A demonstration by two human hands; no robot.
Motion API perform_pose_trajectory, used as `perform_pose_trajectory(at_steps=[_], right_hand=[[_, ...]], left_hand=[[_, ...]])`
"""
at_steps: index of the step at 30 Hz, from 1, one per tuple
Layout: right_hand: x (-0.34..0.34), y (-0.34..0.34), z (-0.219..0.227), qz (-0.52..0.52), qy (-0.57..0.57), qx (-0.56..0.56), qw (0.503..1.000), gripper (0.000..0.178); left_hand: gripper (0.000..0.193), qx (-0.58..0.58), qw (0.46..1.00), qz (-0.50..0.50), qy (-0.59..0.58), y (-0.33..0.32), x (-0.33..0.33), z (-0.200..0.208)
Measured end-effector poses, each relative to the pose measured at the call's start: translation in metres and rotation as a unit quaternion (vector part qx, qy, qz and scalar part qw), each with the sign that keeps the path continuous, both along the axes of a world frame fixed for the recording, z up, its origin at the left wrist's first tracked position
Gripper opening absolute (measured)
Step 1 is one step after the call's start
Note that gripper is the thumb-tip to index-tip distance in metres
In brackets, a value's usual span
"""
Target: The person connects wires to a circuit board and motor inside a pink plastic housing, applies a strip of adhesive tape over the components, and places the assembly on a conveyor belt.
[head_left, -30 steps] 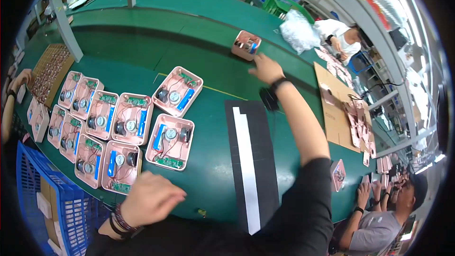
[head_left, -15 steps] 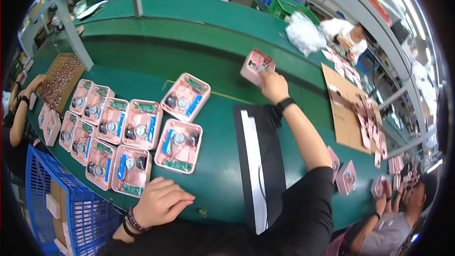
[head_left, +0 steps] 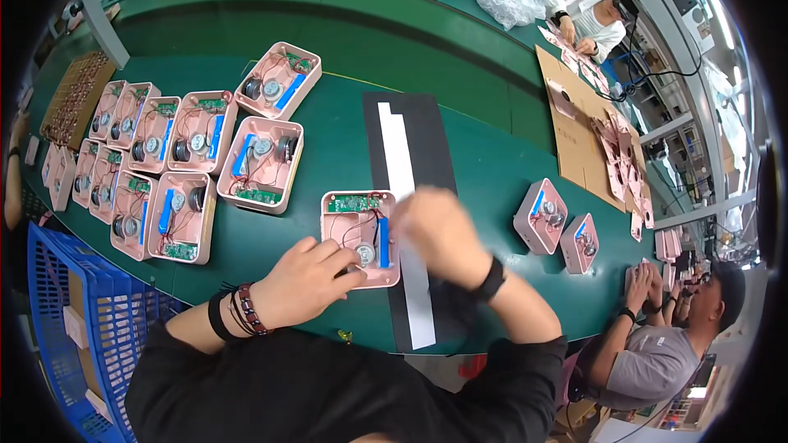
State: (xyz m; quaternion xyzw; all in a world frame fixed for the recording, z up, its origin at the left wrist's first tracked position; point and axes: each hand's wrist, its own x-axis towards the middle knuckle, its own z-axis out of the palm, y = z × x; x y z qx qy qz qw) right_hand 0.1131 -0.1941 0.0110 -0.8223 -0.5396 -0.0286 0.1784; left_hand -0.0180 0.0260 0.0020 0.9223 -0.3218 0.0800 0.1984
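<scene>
An open pink plastic box [head_left: 341, 228] lies in front of me, with a green circuit board [head_left: 355, 203], a blue battery [head_left: 383, 244], a round metal part [head_left: 364, 254] and thin wires inside. My left hand [head_left: 305, 285] grips the lower left side of this box, fingers curled over its wall. Just beyond the right wall, over the black mat, is my right hand [head_left: 439, 234]; motion smears its fingers, so what they hold cannot be made out. A white strip [head_left: 398, 148] runs along the black mat [head_left: 431, 135], partly behind my right hand.
Several similar filled pink boxes [head_left: 261, 166] stand at the left, beside a blue crate [head_left: 123, 340]. Two more boxes [head_left: 542, 215] stand at the right. Cardboard with pink pieces [head_left: 574, 143] lies farther right. Co-workers sit at the far right and near right; another's arm shows at the left edge.
My right hand has come back from the far side of the table, and a pink box now lies before me. My left hand has moved onto it. The whole view has shifted.
</scene>
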Motion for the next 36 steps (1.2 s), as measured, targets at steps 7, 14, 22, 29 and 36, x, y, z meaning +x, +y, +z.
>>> perform_pose_trajectory(at_steps=[7,14,22,29,36], right_hand=[[0.047,-0.038,-0.051,-0.028,-0.1,-0.097,0.99,0.065],[0.049,-0.045,-0.017,-0.073,0.021,-0.134,0.988,0.048],[0.176,-0.018,-0.041,-0.159,0.141,0.045,0.976,0.014],[0.184,-0.014,-0.042,-0.138,0.098,0.016,0.985,0.009],[0.192,-0.013,-0.048,-0.117,-0.002,-0.055,0.992,0.006]], left_hand=[[0.018,0.015,0.997,-0.07,-0.026,0.002,0.005,-0.018],[0.015,-0.015,0.997,-0.077,0.01,0.011,0.012,-0.011],[0.013,-0.003,0.993,-0.111,0.038,0.015,0.018,-0.009],[0.017,-0.027,0.992,-0.102,0.062,0.018,0.018,-0.014],[0.019,-0.016,0.992,-0.109,0.065,0.021,0.02,-0.01]])
